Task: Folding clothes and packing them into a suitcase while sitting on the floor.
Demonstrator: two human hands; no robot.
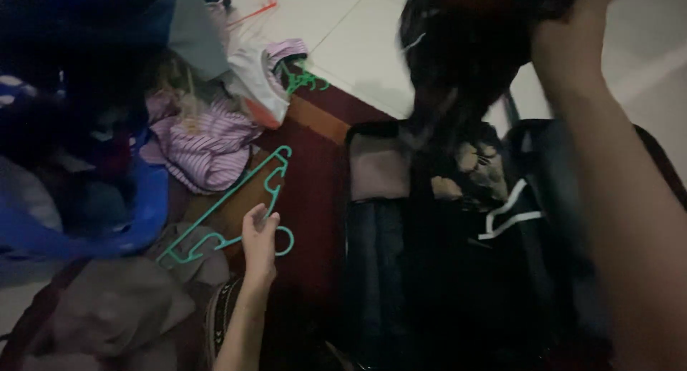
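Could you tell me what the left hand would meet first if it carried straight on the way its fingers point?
The left hand points up the picture, fingers already at the teal hanger. Past that, probably the striped purple garment, though depth is hard to judge.

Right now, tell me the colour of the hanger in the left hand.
Teal green hanger, seen in the head view.

We see no package, label, sign or screen in this view. Nothing here carries a printed tag or a display that we can make out. The picture is dark and partly blurred, so a small label on the cloth could be hidden from us; we cannot tell.
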